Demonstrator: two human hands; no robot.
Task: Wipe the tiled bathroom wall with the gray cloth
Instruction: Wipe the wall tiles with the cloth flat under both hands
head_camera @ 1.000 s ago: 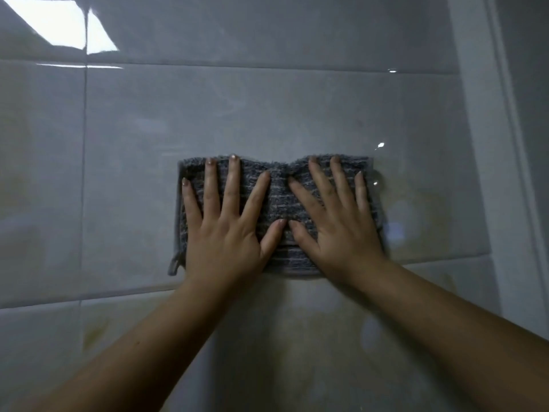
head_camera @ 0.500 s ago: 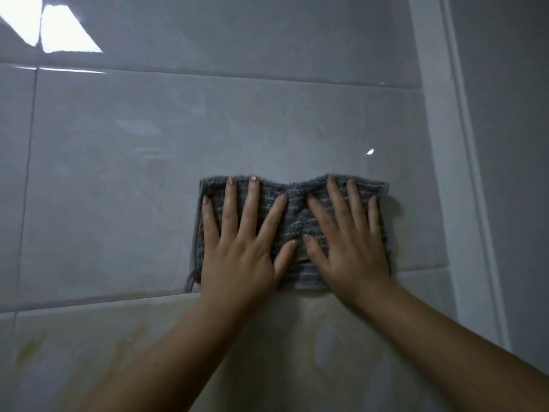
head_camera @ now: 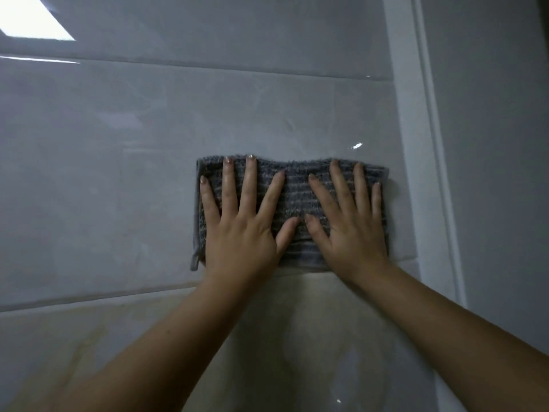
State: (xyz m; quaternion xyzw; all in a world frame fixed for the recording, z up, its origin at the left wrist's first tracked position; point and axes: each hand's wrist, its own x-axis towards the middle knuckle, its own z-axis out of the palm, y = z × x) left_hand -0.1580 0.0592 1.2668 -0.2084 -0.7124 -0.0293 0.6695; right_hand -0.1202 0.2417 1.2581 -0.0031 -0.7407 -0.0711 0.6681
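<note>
A folded gray ribbed cloth (head_camera: pixel 297 191) lies flat against the glossy gray tiled wall (head_camera: pixel 118 173). My left hand (head_camera: pixel 243 227) presses its left half with fingers straight and spread. My right hand (head_camera: pixel 350 224) presses its right half the same way, thumbs nearly touching in the middle. The cloth's right edge sits close to the white corner trim. A small loop hangs from the cloth's lower left corner.
A white vertical trim strip (head_camera: pixel 416 173) runs down the wall just right of the cloth, with a plain gray wall (head_camera: pixel 490 173) beyond it. The tile below (head_camera: pixel 148 337) shows beige staining. A bright light reflection (head_camera: pixel 35 22) lies at the top left.
Both hands have slid the cloth to the right along the tile, closer to the white trim. The hands keep the same flat pressing pose.
</note>
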